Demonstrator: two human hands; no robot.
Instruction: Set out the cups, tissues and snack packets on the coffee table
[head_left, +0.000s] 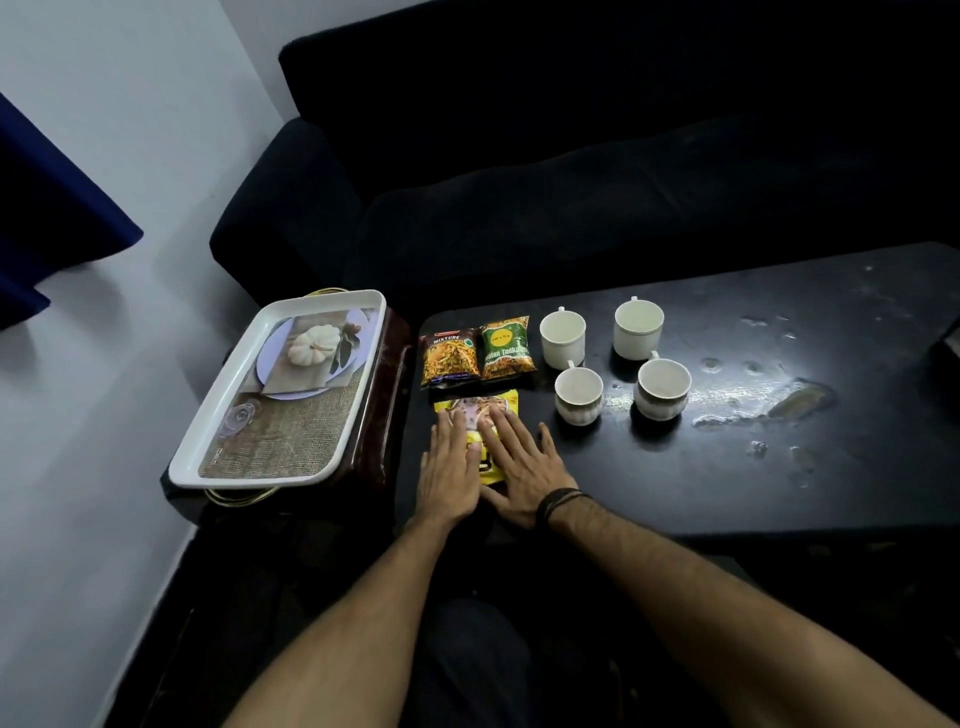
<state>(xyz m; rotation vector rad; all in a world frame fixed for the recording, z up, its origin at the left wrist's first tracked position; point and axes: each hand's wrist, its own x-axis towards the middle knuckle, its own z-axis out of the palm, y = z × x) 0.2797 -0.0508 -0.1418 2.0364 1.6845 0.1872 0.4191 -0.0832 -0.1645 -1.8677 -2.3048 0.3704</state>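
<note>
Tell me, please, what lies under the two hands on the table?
A yellow snack packet lies flat under the left hand and right hand, on the dark coffee table. The palms cover most of it, so its print cannot be read.

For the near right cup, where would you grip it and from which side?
Pinch the near right cup by its handle, which points away toward the sofa, reaching over from above; or wrap its rounded body from the right, where the table is bare.

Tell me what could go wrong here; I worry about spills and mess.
The coffee table looks wet near the right-hand cups, so tissues laid there might soak. The yellow packet, under the left hand and right hand, sits near the table's front edge and could slide off.
</note>
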